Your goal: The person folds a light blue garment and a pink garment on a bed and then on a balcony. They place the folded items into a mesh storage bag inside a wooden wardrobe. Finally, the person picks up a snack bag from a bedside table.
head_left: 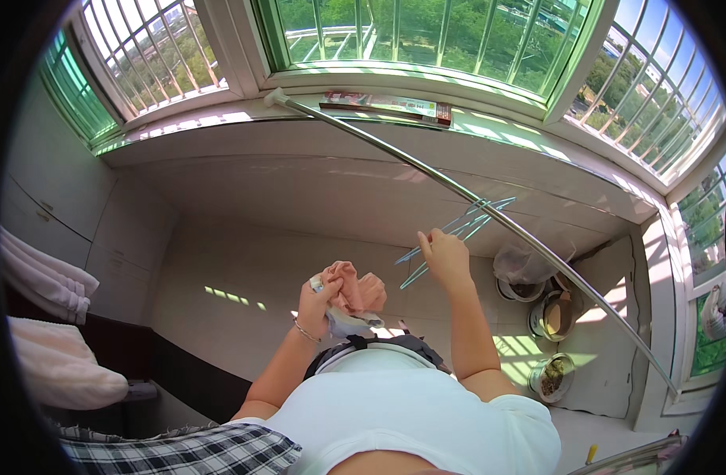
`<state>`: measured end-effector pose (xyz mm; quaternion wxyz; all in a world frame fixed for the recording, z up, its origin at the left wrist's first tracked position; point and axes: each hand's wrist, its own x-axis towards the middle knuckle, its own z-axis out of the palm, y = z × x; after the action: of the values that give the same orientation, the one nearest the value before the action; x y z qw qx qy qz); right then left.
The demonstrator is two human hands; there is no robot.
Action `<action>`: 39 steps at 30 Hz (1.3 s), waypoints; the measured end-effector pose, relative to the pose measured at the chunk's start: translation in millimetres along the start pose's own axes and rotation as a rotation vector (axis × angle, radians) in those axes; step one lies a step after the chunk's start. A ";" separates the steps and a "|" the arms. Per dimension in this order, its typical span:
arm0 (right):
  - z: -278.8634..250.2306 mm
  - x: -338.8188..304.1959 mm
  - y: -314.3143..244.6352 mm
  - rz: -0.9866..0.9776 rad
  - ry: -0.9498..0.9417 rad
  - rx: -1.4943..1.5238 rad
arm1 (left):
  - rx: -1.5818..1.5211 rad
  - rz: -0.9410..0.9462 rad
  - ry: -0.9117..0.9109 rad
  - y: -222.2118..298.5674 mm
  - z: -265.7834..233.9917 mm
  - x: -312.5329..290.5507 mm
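My left hand (315,302) is closed around a bunched pink cloth (355,290), held in front of my waist. A white and pale-blue piece of fabric (351,323) hangs just below the pink one, partly hidden. Out to the right, my right hand (445,255) is closed on thin blue-green clothes hangers (417,274). Their far ends reach up to the metal rod (458,188), which crosses the view slantwise. Whether the hooks rest on that rod I cannot tell.
On the windowsill lies a long flat box (388,108). Plant pots (551,378) and a clear plastic bag (529,261) stand low at the right. White towels (58,360) hang at the left, above a checked cloth (173,451). Barred windows surround the space.
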<state>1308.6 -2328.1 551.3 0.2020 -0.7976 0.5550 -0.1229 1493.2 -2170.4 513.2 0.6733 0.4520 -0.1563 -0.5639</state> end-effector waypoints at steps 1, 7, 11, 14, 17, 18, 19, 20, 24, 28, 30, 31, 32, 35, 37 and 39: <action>-0.7 -1.4 -11.0 -0.165 -0.046 0.146 | -0.058 0.020 0.015 5.0 5.0 1.8; 37.8 2.0 -57.2 -0.619 -0.556 0.932 | -0.267 0.237 0.070 10.3 2.9 8.1; 60.6 13.2 -71.7 -0.674 -0.416 0.871 | -0.139 0.436 0.282 24.9 25.5 2.3; 75.7 28.8 -99.6 -0.791 -0.308 0.838 | -0.070 0.577 0.363 41.2 16.5 2.8; 68.5 26.4 -145.4 -0.910 -0.213 0.712 | 0.034 0.613 0.487 64.3 -4.4 -14.0; 73.1 29.0 -159.0 -0.882 -0.320 0.701 | 0.045 0.629 0.532 73.9 -9.1 -18.7; 77.9 31.6 -171.5 -0.852 -0.428 0.686 | 0.027 0.642 0.560 82.5 -14.1 -26.3; 82.6 34.1 -184.5 -0.823 -0.533 0.665 | 0.081 0.691 0.644 85.7 -29.6 -28.4; 106.3 52.6 -229.9 -0.620 -1.045 0.959 | 0.113 0.772 0.820 116.6 -94.5 -45.1; 129.9 59.4 -288.0 -0.388 -1.306 1.295 | 0.187 0.814 0.935 137.5 -157.0 -68.5; 145.9 67.8 -319.5 -0.408 -1.320 1.284 | 0.258 0.849 0.994 148.7 -184.6 -70.4; 154.5 72.2 -335.1 -0.415 -1.332 1.283 | 0.278 0.859 1.058 156.1 -193.0 -71.1; 163.4 74.2 -349.1 -0.415 -1.349 1.281 | 0.237 0.845 1.052 165.5 -191.7 -78.8; 188.3 80.0 -392.4 -0.428 -1.529 1.265 | 0.334 0.926 1.180 184.2 -228.1 -104.2; 204.4 80.7 -418.7 -0.323 -1.713 1.236 | 0.392 0.950 1.268 194.0 -240.5 -115.2; 227.6 78.5 -446.6 -0.079 -1.891 1.259 | 0.369 0.932 1.319 195.4 -248.6 -125.4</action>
<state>1805.2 -2224.1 551.8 0.9007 -0.3442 -0.0058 0.2649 1753.5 -1958.6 569.3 0.7064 0.6821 0.0091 0.1887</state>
